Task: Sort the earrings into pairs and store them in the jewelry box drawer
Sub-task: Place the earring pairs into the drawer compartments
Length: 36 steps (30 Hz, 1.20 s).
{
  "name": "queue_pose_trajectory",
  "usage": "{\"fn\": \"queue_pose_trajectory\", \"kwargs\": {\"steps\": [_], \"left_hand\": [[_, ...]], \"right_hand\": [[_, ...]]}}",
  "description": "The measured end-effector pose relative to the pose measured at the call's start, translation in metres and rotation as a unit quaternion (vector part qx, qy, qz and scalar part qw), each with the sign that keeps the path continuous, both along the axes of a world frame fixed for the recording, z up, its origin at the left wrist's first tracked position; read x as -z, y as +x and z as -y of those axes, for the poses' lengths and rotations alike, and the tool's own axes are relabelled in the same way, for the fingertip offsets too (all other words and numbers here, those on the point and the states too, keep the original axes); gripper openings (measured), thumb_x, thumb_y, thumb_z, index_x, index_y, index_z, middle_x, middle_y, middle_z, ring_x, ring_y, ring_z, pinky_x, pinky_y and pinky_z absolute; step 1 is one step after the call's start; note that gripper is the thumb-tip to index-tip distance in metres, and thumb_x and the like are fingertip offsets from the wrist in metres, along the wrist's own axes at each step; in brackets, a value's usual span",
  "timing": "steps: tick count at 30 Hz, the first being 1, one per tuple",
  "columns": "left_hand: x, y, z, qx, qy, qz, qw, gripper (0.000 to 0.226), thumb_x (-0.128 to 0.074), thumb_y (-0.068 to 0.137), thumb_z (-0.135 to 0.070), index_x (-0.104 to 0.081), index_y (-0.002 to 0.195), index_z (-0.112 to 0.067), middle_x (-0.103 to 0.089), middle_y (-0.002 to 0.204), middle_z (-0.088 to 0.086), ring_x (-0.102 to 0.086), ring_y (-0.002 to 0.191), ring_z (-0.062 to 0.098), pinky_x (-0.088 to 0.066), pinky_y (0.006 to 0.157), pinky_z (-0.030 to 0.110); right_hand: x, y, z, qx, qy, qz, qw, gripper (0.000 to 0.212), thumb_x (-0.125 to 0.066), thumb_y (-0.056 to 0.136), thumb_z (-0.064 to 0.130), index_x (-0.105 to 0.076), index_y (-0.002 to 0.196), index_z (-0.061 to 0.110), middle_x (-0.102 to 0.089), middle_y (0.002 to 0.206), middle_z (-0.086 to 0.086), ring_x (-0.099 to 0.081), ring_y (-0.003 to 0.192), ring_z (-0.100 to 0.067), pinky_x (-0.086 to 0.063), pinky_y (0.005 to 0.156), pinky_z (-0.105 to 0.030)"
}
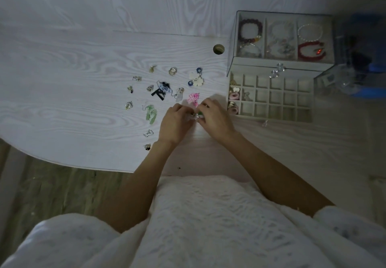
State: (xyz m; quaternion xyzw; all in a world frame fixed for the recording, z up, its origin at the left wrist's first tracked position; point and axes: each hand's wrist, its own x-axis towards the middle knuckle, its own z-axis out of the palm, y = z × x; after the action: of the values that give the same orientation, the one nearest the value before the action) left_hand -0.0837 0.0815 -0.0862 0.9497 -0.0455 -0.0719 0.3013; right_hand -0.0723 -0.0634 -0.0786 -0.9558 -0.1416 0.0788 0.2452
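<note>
Several earrings lie scattered on the white wood-grain table point(73, 92), among them a green pair point(151, 113), a pink pair point(193, 98), a black-and-blue pair point(161, 89) and white flower ones point(196, 79). My left hand point(175, 122) and my right hand point(215, 117) meet just below the pink pair, and together they pinch a small green and silver earring point(197, 116) between their fingertips. To the right stands the jewelry box point(279, 37) with its gridded drawer point(277, 98) pulled out. A few earrings sit in the drawer's leftmost compartments.
The glass top of the box holds several bracelets point(250, 33). A round cable hole point(218, 49) lies left of the box. A blue and clear object point(355, 62) stands at the far right. The table's front edge curves near my lap.
</note>
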Motion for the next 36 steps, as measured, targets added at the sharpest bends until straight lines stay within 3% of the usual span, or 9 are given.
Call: {"fn": "queue_pose_trajectory", "kwargs": {"steps": [4, 7, 11, 16, 21, 25, 31, 36], "left_hand": [[0.001, -0.003, -0.004, 0.002, -0.007, 0.01, 1.0, 0.018, -0.069, 0.079, -0.012, -0.067, 0.096, -0.008, -0.061, 0.091, 0.013, -0.06, 0.077, 0.027, -0.047, 0.065, 0.032], [0.001, -0.004, -0.004, 0.014, 0.011, 0.022, 1.0, 0.013, -0.067, 0.081, -0.014, -0.066, 0.092, -0.007, -0.061, 0.087, 0.014, -0.06, 0.073, 0.03, -0.047, 0.062, 0.034], [0.0, -0.003, -0.002, 0.013, 0.019, 0.022, 0.999, 0.01, -0.064, 0.084, -0.015, -0.066, 0.088, -0.006, -0.062, 0.081, 0.014, -0.059, 0.07, 0.032, -0.048, 0.059, 0.036], [-0.014, -0.003, 0.018, 0.044, 0.0, 0.029, 0.999, 0.013, -0.063, 0.084, -0.018, -0.065, 0.093, -0.009, -0.066, 0.083, 0.01, -0.061, 0.071, 0.026, -0.051, 0.061, 0.037], [-0.032, 0.012, 0.061, 0.085, -0.023, 0.049, 0.995, 0.012, -0.063, 0.084, -0.022, -0.064, 0.09, -0.013, -0.068, 0.081, 0.005, -0.063, 0.072, 0.022, -0.051, 0.062, 0.038], [-0.036, 0.028, 0.1, 0.107, -0.028, 0.051, 0.993, 0.015, -0.06, 0.087, -0.021, -0.064, 0.091, -0.007, -0.068, 0.084, 0.012, -0.061, 0.075, 0.029, -0.044, 0.061, 0.031], [-0.025, 0.037, 0.126, 0.147, 0.004, -0.004, 0.989, 0.025, -0.065, 0.082, -0.02, -0.066, 0.103, -0.007, -0.068, 0.1, 0.015, -0.063, 0.089, 0.033, -0.048, 0.075, 0.038], [-0.025, 0.029, 0.125, 0.171, 0.0, 0.048, 0.984, 0.023, -0.063, 0.082, -0.014, -0.065, 0.104, -0.007, -0.066, 0.095, 0.016, -0.062, 0.082, 0.036, -0.044, 0.065, 0.034]], "right_hand": [[0.004, -0.007, 0.007, 0.005, -0.006, 0.013, 1.0, 0.018, -0.056, 0.086, 0.005, -0.062, 0.103, 0.005, -0.059, 0.102, -0.014, -0.054, 0.095, -0.03, -0.048, 0.072, -0.038], [-0.001, -0.016, 0.017, 0.02, 0.044, 0.01, 0.999, 0.016, -0.059, 0.08, 0.0, -0.064, 0.096, 0.004, -0.061, 0.093, -0.014, -0.058, 0.084, -0.03, -0.047, 0.067, -0.036], [-0.022, -0.024, 0.054, 0.139, 0.153, 0.033, 0.978, 0.015, -0.063, 0.076, -0.002, -0.066, 0.089, 0.005, -0.064, 0.088, -0.012, -0.06, 0.075, -0.021, -0.048, 0.067, -0.029], [-0.019, -0.02, 0.103, 0.261, 0.162, 0.043, 0.951, 0.015, -0.065, 0.078, 0.005, -0.067, 0.092, 0.008, -0.067, 0.086, -0.012, -0.063, 0.077, -0.024, -0.051, 0.069, -0.033], [-0.015, -0.015, 0.099, 0.231, 0.123, 0.033, 0.964, 0.024, -0.064, 0.075, 0.001, -0.067, 0.099, 0.004, -0.067, 0.091, -0.016, -0.061, 0.08, -0.028, -0.051, 0.074, -0.036], [-0.013, -0.018, 0.103, 0.223, 0.086, 0.035, 0.97, 0.026, -0.063, 0.075, -0.002, -0.066, 0.101, 0.003, -0.061, 0.098, -0.016, -0.057, 0.085, -0.03, -0.042, 0.077, -0.029], [-0.014, -0.022, 0.111, 0.233, 0.032, 0.017, 0.972, 0.028, -0.061, 0.086, 0.017, -0.061, 0.112, 0.009, -0.06, 0.112, -0.013, -0.05, 0.106, -0.033, -0.041, 0.086, -0.038], [-0.012, -0.021, 0.114, 0.207, 0.005, 0.03, 0.978, 0.022, -0.061, 0.086, 0.02, -0.064, 0.106, 0.012, -0.06, 0.109, -0.011, -0.05, 0.105, -0.032, -0.041, 0.084, -0.036]]}}
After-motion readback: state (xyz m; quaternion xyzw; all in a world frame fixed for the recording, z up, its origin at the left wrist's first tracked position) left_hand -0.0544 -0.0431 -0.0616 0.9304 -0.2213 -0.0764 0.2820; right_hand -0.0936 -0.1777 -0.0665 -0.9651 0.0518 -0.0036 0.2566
